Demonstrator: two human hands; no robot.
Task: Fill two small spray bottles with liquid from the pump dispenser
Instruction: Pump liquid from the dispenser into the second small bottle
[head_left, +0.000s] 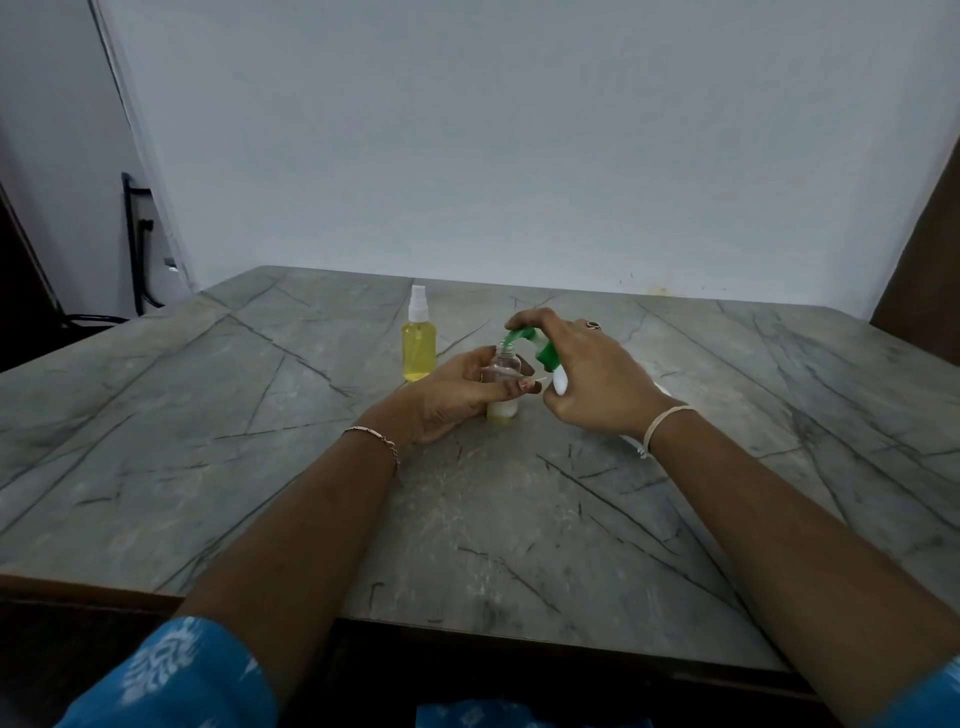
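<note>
As the left hand (452, 397) grips the upright bottle (504, 366) mid-frame, the right hand (592, 374) clasps the pump dispenser (546, 356), spout over its mouth.

both bare forearms stretched forward, left grip (457, 397) palm inward, fingers curled round spray bottle (504, 364), right grip (592, 374) palm-down, clasping pump dispenser (546, 355)

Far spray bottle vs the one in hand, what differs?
The far bottle is nearly full of yellow liquid; the held bottle is mostly empty. Far bottle is capped; held bottle is open under the nozzle of the pump dispenser. Far bottle stands free; the left hand grips the held bottle. Both are upright.
</note>
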